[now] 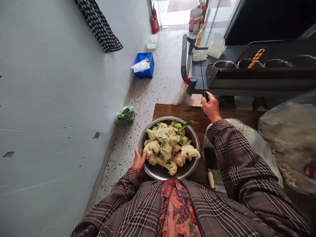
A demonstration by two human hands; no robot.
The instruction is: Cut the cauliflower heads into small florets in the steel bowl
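Knife [203, 86] in a closed grip: the right hand [211, 106] wraps its black handle, the thin blade pointing away from the body past the far edge of the wooden table [170, 109]. The left hand [139, 160] clasps the near-left rim of a steel bowl [153, 170], thumb over the edge. Cut cauliflower [165, 144] fills the bowl, a few green leaves among it, one floret leaning onto the right rim. Just right of the bowl, partly beneath the right sleeve, lies a dark-bladed tool [210, 177] with a pale handle. Farther right bulges a clear plastic bag [291, 141]; on the floor to the left rest bagged greens [125, 114] and, beyond them, a blue crate [148, 73].
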